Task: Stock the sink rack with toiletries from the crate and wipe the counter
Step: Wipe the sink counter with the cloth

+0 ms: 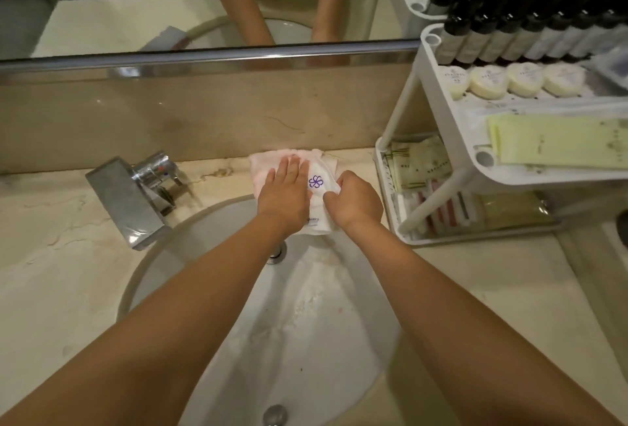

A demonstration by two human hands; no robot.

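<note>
A white-and-pink cloth [321, 167] with a purple flower logo lies on the marble counter [68, 255] behind the sink, against the backsplash. My left hand [287, 191] presses flat on it with straight fingers. My right hand [356, 201] grips the cloth's right edge with curled fingers. The white two-tier sink rack [428, 92] stands at the right. Its upper tier holds a row of dark-capped bottles [516, 31], round wrapped soaps [509, 80] and pale green packets [557, 147]. The lower tier holds sachets [421, 164] and small wrapped items.
A chrome faucet [136, 194] stands left of the cloth. The white basin [272, 340] lies below my forearms, with a drain at the bottom edge. A mirror with a metal rail [204, 55] runs along the back wall.
</note>
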